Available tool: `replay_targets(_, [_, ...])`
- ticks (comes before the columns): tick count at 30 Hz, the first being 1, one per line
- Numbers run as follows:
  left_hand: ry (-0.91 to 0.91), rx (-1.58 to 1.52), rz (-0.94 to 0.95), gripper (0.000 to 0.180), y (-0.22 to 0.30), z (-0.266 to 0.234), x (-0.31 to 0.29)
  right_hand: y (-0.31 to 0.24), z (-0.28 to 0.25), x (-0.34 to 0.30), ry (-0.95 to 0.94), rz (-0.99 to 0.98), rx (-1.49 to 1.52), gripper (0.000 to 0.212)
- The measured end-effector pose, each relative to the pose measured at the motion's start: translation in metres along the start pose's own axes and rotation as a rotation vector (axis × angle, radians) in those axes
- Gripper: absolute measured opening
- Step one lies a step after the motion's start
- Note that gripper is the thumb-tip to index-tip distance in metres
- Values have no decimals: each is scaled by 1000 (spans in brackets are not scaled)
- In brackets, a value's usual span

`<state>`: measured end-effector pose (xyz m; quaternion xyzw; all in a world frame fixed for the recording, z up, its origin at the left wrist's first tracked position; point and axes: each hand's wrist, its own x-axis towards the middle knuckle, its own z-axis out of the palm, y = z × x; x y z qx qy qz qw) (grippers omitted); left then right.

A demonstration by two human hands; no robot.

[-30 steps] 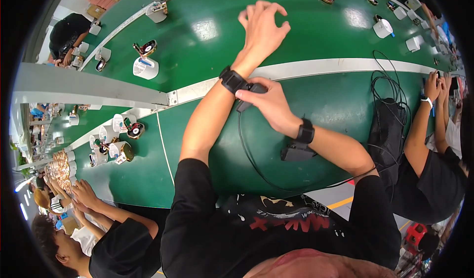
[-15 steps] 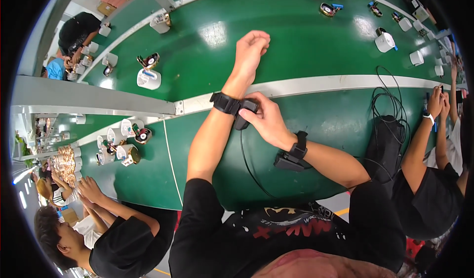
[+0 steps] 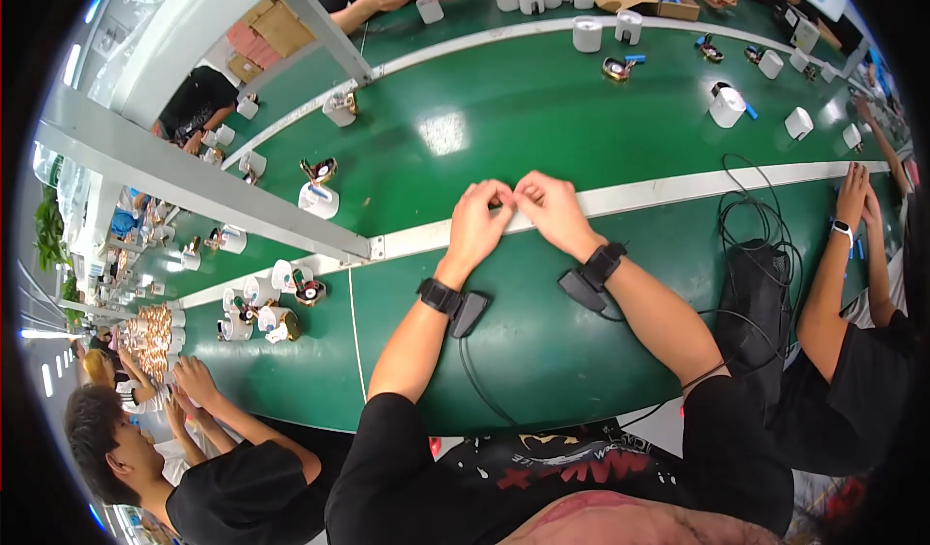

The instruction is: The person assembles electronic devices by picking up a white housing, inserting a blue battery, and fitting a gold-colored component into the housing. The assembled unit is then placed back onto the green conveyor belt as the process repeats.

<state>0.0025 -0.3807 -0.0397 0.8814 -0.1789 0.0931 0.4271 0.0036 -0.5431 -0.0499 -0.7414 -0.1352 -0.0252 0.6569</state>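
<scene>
My left hand (image 3: 477, 223) and my right hand (image 3: 557, 212) meet above the pale rail (image 3: 644, 192) that crosses the green work surface. Both are closed, fingers curled and fingertips close together or touching; nothing shows in either. Round my left wrist is a black strap (image 3: 439, 296) with a small black box (image 3: 470, 313) on its inner side. A similar strap (image 3: 607, 262) and box (image 3: 582, 291) sit on my right wrist. Thin black cables trail from the boxes over the green surface (image 3: 528, 351).
A black bag (image 3: 753, 298) with coiled cable (image 3: 754, 206) lies at right. White housings with exposed parts (image 3: 257, 312) cluster at left; more white cups (image 3: 727, 107) stand beyond the rail. A grey metal beam (image 3: 223, 182) slants in from the left. Co-workers sit on both sides.
My right hand has let go of the box at my left wrist and moved up to the rail. My left hand has come back toward me, beside it. The view has tilted upward.
</scene>
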Motion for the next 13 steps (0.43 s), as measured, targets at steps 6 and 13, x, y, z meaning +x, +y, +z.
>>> replay_targets(6, [-56,161,53,10,9,-2,5,-12,-4,0,33,35,-28,6])
replay_targets(13, [-46,291,54,12,10,-2,2,-3,-1,2,-12,10,24,11])
